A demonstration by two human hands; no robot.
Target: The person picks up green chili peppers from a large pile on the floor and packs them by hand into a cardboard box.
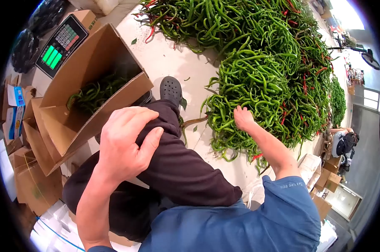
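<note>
My left hand [129,136] is over my bent knee, holding nothing, its thumb apart from loosely curved fingers. I cannot tell whether it rests on the trouser leg. At the near side of a large heap of long green chili peppers [253,80], my right hand [244,119] touches the peppers with its fingers curled in. Whatever is in those fingers is hidden. Some red chili peppers [283,113] are mixed into the heap. Left of my leg, an open cardboard box [110,103] leans tilted, with green chili peppers [95,93] lying inside it.
A scale display [62,46] with lit green digits stands behind the box. More cardboard boxes [32,180] are at the left. My shoe [170,90] is on the pale floor [162,56] between box and heap. A person [343,140] is at the far right, near stacked cartons [328,178].
</note>
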